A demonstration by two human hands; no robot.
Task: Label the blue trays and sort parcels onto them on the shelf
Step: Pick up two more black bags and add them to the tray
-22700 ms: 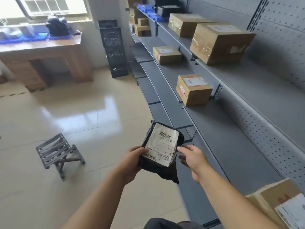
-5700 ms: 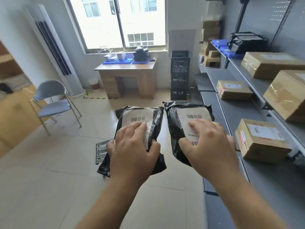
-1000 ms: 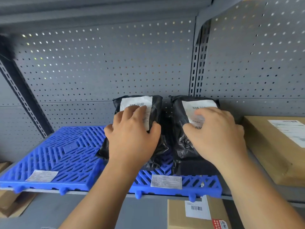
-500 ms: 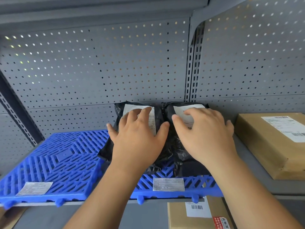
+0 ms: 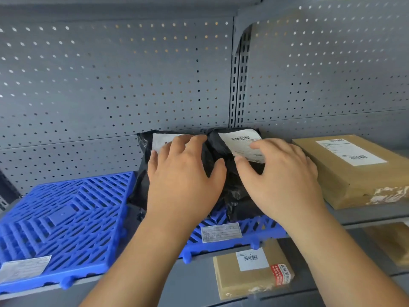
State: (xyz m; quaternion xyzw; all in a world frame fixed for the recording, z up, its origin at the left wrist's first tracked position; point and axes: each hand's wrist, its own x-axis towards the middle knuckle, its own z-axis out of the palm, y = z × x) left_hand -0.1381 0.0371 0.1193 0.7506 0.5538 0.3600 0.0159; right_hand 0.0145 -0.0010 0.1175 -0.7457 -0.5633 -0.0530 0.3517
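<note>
Two black parcels lie side by side on the right blue tray (image 5: 256, 228), far ends against the shelf's holed back wall (image 5: 132, 85). The left hand (image 5: 181, 178) lies flat on the left parcel (image 5: 143, 151), the right hand (image 5: 281, 180) flat on the right parcel (image 5: 238, 140), fingers spread, gripping neither.

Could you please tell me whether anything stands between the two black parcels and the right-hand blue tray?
Nothing visible does. The left parcel and right parcel rest on the right blue tray, with the left hand and right hand on top; the cardboard box sits beside the tray.
</note>
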